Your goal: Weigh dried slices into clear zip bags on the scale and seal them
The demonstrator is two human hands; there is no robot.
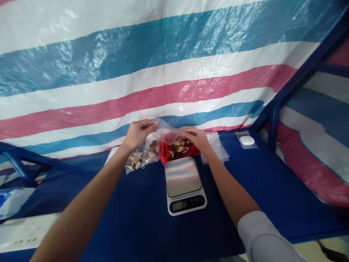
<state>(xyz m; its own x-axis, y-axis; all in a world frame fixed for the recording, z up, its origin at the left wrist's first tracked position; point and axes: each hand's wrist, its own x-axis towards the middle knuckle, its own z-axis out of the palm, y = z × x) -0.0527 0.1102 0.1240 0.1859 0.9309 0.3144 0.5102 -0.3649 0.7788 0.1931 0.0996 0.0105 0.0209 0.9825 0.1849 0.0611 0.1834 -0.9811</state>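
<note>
My left hand [140, 134] pinches one end of a clear plastic bag [165, 128], and my right hand [196, 138] grips its other end. The bag is stretched between them above an opened red bag [164, 153] full of brown and tan dried pieces [179, 148]. Just in front of the red bag lies a kitchen scale [183, 178] with a bare shiny plate; its display cannot be read. Left of the red bag rest clear bags of similar dried pieces [134, 160], below my left hand. Beside my right wrist is a stack of flat clear bags [216, 147].
A white oval object in a small clear bag [247, 140] lies at the back right of the blue table [131, 218]. A white power strip [27, 231] is at the front left. Striped plastic sheeting [152, 80] rises behind, with blue frame bars [274, 123] at the sides.
</note>
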